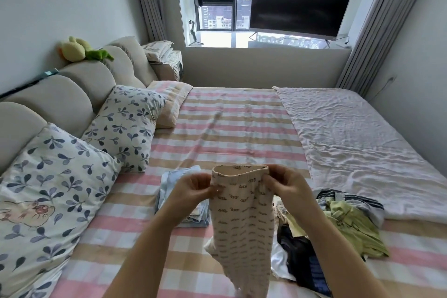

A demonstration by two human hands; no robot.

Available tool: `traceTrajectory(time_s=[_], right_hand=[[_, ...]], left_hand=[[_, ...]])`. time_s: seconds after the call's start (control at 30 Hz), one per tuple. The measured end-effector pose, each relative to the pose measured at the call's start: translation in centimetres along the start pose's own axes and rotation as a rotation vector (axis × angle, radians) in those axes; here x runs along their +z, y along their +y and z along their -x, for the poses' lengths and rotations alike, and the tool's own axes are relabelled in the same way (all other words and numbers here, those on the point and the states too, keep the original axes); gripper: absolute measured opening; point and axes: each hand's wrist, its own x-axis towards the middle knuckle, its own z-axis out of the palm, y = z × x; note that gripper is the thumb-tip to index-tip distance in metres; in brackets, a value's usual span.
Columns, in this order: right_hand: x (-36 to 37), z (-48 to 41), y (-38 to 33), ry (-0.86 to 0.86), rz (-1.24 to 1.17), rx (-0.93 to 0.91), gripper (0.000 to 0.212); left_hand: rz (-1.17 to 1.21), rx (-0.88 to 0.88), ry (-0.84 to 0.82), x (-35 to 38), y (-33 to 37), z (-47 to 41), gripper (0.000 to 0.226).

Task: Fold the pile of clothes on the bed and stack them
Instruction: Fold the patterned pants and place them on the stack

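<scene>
Cream patterned trousers (242, 220), waistband pinched by left hand (193, 189), right hand (287, 184)

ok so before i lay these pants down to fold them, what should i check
1. Left hand grips the waistband of the pants: ok.
2. Right hand grips the other side of the waistband: ok.
3. Legs hanging even and untwisted: cannot tell, the lower end runs out of the picture.
4. Flat stretch of striped sheet beyond the hands to lay them on: ok.
5. Folded stack within reach on the left: ok, though partly hidden by the left hand.
6. Pants free of the unfolded pile on the right: cannot tell, they hang in front of it.
</scene>
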Motion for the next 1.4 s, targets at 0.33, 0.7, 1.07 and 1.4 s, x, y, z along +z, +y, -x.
traceTrajectory(time_s=[0.33,0.7,1.07,1.4], right_hand=[[-1.0,-15.5,0.8,0.228,0.068,0.003,0.013],[-2.2,-23.0,-3.9,0.400,0.074,-0.325,0.021],[3.4,-15.7,18.4,0.203,0.055,0.159,0.021],[9.0,-1.7,39.2,0.112,0.127,0.587,0.023]], left_hand=[[0.018,-0.085,0.145,-1.3,1.1,-15.9,0.009],[0.020,0.333,0.200,-3.8,7.4,-23.8,0.009],[-0.103,-0.257,0.101,-3.2,-15.8,-17.8,0.004],[-0.133,-0.641,0.065,1.2,-38.1,-5.2,0.007]])
